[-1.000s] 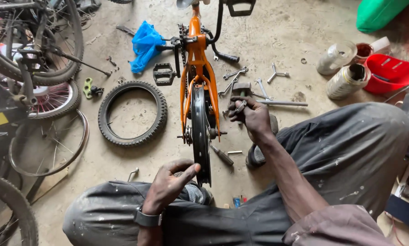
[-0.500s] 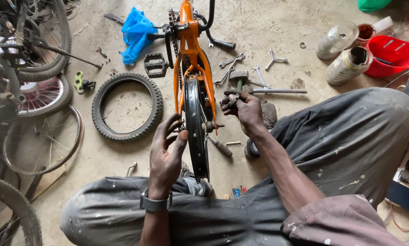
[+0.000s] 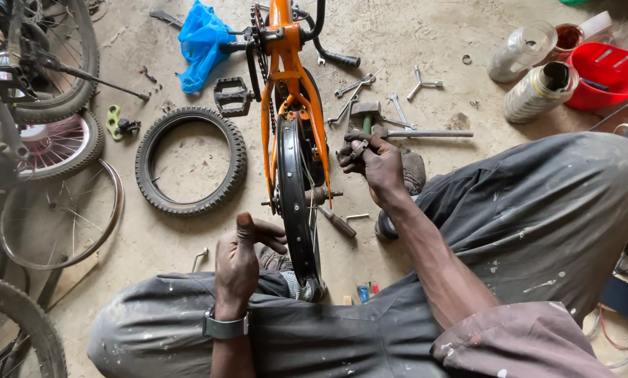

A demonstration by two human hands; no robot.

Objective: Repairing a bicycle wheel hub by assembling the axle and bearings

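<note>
The right hand (image 3: 375,162) is closed around a small metal tool (image 3: 358,149), just right of the black wheel (image 3: 294,203). The left hand (image 3: 240,259), fingers loosely spread and holding nothing, hovers beside that wheel, which stands upright in the orange bicycle frame (image 3: 286,84) on the dusty floor (image 3: 398,42), between the person's knees.
</note>
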